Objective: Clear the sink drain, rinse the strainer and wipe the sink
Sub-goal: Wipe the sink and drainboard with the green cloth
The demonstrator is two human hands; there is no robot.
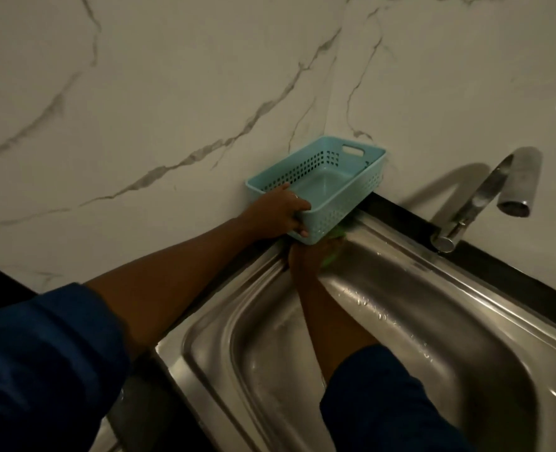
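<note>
Fingers of our left hand (278, 212) clamp the near corner of the blue basket (332, 190); right hand (306, 256) fingers, can't tell. Sink (400, 288) fills near right, basket tipped over its far-left rim, green cloth (332, 261) under it.

- The basket (342, 207) fills the corner where the two walls (172, 93) meet. The left hand (280, 213) grips its near corner and holds it tipped up, so there's no way in there from above.
- The gap under it is taken too: the right hand (306, 257) and a green cloth (333, 252) sit on the sink (417, 321) rim right below.
- Both forearms cross the left side of the bowl.
- The tap (485, 197) arches over the back rim on the right, well apart from the basket.
- Middle and right of the bowl are wide open.
</note>
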